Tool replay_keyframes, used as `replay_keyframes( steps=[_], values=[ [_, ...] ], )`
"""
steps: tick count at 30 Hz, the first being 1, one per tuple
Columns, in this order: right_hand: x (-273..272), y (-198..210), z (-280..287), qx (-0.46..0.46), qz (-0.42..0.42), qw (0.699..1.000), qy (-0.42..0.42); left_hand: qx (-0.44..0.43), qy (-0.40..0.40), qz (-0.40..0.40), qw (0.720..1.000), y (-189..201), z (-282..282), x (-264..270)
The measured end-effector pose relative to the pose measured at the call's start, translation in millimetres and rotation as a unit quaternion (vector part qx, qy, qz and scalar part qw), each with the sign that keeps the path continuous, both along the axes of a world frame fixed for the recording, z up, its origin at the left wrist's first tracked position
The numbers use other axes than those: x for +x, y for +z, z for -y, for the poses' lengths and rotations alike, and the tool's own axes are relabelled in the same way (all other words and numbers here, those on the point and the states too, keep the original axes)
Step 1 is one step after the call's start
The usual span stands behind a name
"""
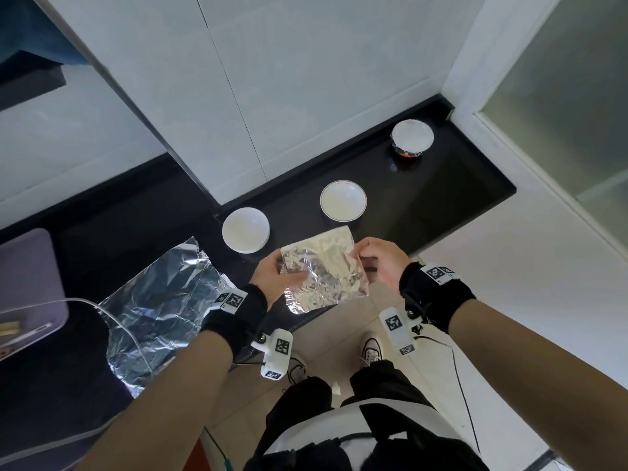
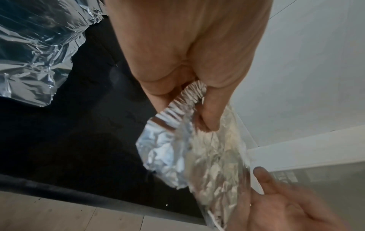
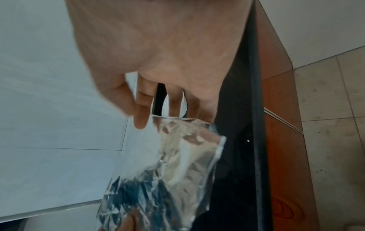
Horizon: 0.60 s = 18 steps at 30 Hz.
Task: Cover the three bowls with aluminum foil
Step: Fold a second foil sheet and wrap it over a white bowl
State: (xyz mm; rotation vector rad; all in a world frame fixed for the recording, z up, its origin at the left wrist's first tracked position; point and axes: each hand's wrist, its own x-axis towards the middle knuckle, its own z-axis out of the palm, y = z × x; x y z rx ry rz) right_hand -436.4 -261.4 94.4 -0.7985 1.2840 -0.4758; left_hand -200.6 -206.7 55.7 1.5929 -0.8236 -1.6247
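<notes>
A crinkled square of foil (image 1: 323, 271) hangs above the counter's front edge between both hands. My left hand (image 1: 278, 275) grips its left edge, thumb on top (image 2: 212, 115), the foil (image 2: 199, 157) bunched under it. My right hand (image 1: 377, 260) pinches the right edge; its fingers (image 3: 141, 114) meet the foil (image 3: 173, 164) at the top corner. Two white bowls stand uncovered on the black counter: one (image 1: 245, 230) just beyond the left hand, another (image 1: 343, 200) with a thin rim line further right. A third bowl (image 1: 412, 137) at the far right wears a foil cover.
A large loose foil sheet (image 1: 163, 311) lies on the black counter (image 1: 441, 198) to the left, also in the left wrist view (image 2: 33, 51). A lilac tray (image 1: 27, 287) sits at the left edge. White wall panels back the counter; tiled floor (image 1: 509, 300) lies below.
</notes>
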Motion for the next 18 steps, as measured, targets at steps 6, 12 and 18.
replay_keyframes(
  steps=[6, 12, 18],
  values=[
    [-23, -20, 8, -0.012, -0.042, 0.994, 0.105, -0.024, 0.026, -0.001, 0.999, -13, 24, -18],
    [-42, -43, 14, -0.03, -0.087, 0.995, 0.049, 0.029, 0.047, 0.015, 0.998, -38, 30, -41],
    [-60, -59, 5, -0.035, -0.127, 0.986, 0.106, 0.13, 0.039, 0.023, 0.99, -62, 22, -58]
  ],
)
